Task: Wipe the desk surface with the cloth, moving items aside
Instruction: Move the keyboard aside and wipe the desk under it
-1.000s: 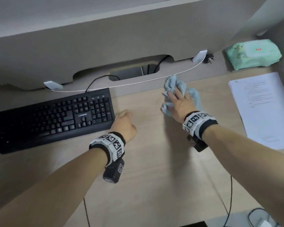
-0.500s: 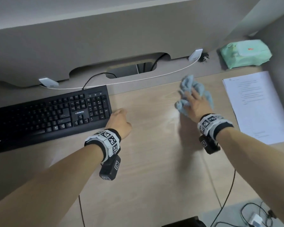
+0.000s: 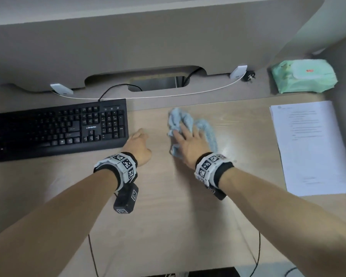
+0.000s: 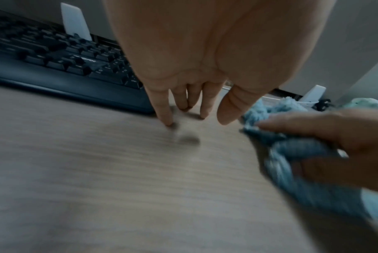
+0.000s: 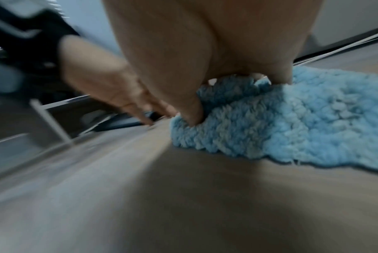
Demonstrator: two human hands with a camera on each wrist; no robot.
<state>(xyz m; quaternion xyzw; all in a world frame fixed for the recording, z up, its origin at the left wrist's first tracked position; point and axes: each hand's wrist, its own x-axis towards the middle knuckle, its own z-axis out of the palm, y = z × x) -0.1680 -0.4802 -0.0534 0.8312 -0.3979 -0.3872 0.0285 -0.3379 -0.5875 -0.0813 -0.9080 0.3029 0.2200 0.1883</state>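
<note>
On the desk (image 3: 168, 212), the right hand (image 3: 190, 148) lies palm down on the cloth (image 3: 185, 119), its fingers spread and pressing the fabric flat against the wood; the right wrist view shows the thumb (image 5: 192, 113) dug into the pile. Just left of that grip the left hand (image 3: 139, 145) stands on its fingertips (image 4: 168, 119) with the fingers straight and holding nothing, and its near side sits just beside the right edge of the keyboard (image 3: 58, 128). Between the 2 hands runs a narrow strip of bare wood. Right of the cloth a wider band of bare wood reaches the left edge of the paper sheet (image 3: 312, 146), which lies well apart from the grip. Beyond the cloth, the wood ends at a grey back strip where a white cable (image 3: 168, 95) runs, and a green wipes pack (image 3: 304, 75) rests in the far right corner. Toward the person, open wood stretches from the wrists to the desk's front edge.

The cloth is light blue, fluffy and looped, bunched into uneven folds that stick out past the fingertips and along the right side of the hand.
</note>
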